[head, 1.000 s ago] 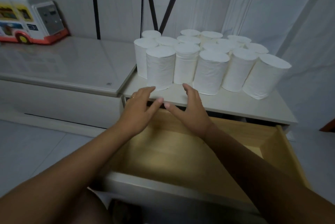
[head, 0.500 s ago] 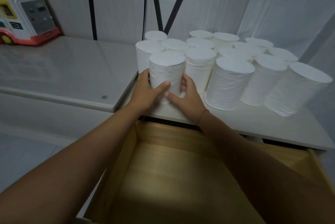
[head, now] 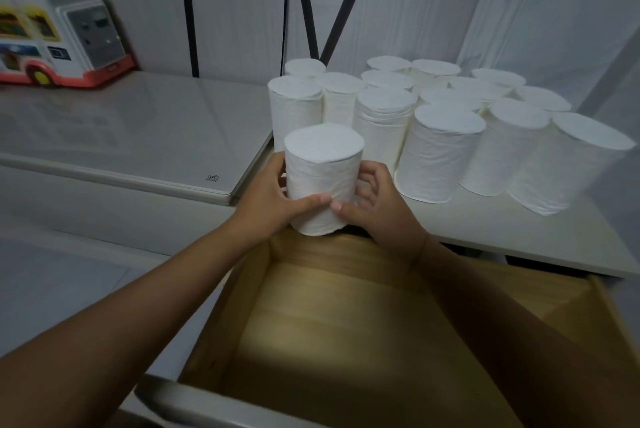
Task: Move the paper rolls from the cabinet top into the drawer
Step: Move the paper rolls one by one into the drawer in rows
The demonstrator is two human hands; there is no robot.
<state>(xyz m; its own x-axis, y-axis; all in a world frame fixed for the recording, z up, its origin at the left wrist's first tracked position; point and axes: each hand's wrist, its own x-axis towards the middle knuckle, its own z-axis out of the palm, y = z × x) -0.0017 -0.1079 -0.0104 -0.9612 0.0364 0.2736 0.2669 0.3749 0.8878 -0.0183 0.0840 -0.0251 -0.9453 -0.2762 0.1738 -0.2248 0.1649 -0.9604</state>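
The roll (head: 323,181) could clip the drawer's (head: 346,323) back edge on the way down and slip, or a lopsided squeeze could crush it. The left hand (head: 266,199) and right hand (head: 377,209) clasp it from either side, fingers curled snugly around it, just above the drawer's back edge. The other rolls (head: 440,150) stand behind the drawer.

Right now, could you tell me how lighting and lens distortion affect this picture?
Head view: dim, bluish light. A brighter patch lies on the drawer floor, and its edges fall into shadow. The wide-angle lens makes the rightmost roll lean outward. The held roll looks reasonably sharp.
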